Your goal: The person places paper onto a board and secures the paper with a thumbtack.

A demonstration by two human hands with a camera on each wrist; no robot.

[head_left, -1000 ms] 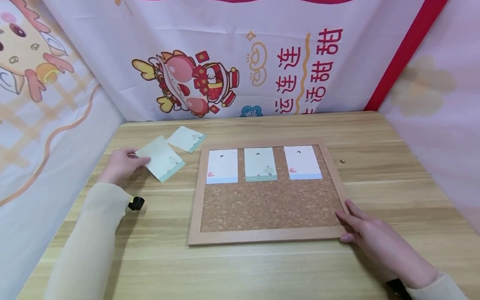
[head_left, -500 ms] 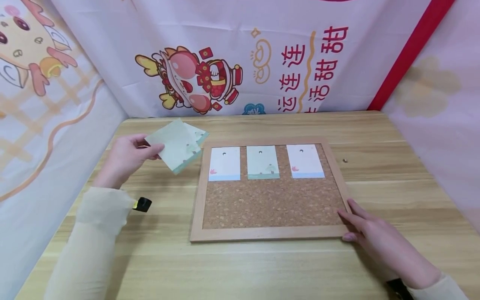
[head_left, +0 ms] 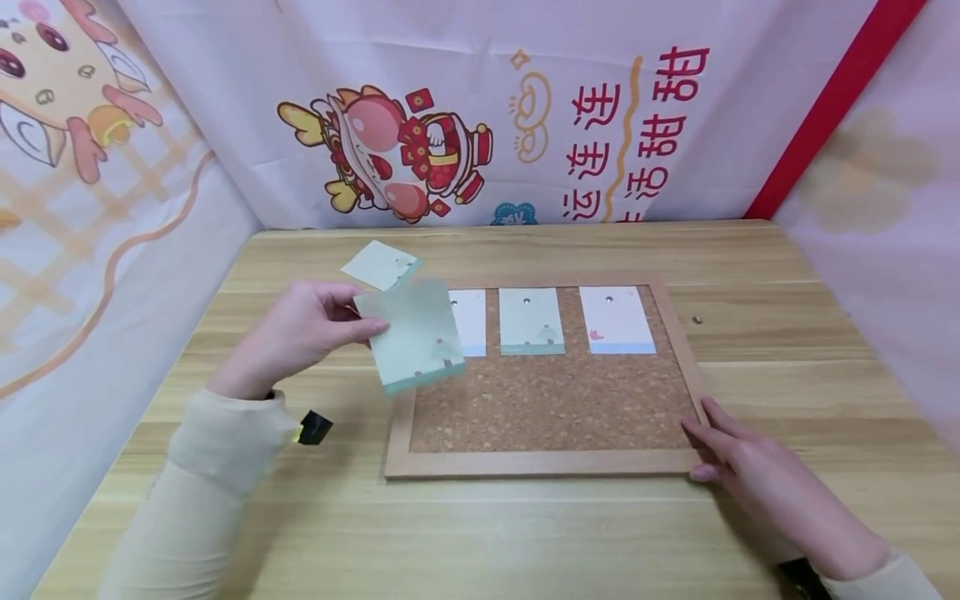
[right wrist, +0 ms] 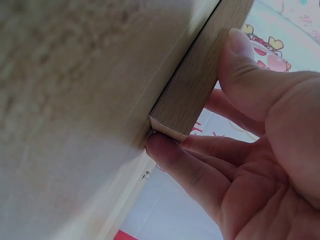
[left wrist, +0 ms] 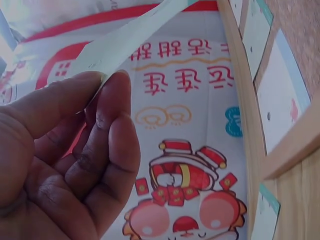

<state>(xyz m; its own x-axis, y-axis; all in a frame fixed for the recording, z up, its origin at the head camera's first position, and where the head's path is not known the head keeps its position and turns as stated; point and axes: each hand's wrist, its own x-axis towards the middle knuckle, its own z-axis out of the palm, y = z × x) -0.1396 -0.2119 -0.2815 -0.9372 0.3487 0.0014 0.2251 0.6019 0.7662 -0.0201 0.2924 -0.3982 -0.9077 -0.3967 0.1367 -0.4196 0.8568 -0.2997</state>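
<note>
My left hand (head_left: 296, 337) pinches a pale green paper note (head_left: 414, 340) by its left edge, thumb against fingers. The note hangs above the left side of a wood-framed corkboard (head_left: 540, 464), partly covering a pinned white note (head_left: 471, 323). Seen from the left wrist, the held note (left wrist: 117, 50) is nearly edge-on. A pinned green note (head_left: 531, 323) and another pinned white note (head_left: 617, 325) complete the top row, each with a silver thumbtack. My right hand (head_left: 776, 483) grips the board's lower right corner; the right wrist view shows the frame (right wrist: 192, 70) between thumb and fingers.
A loose green note (head_left: 381, 265) lies on the wooden table (head_left: 547, 542) beyond the board's upper left corner. One loose thumbtack (head_left: 697, 320) sits right of the board. Printed cloth (head_left: 600, 50) hangs behind the table and at both sides.
My left hand has lifted the green note from the left of the table and carried it right, over the board's left part. My right hand stays at the corner.
</note>
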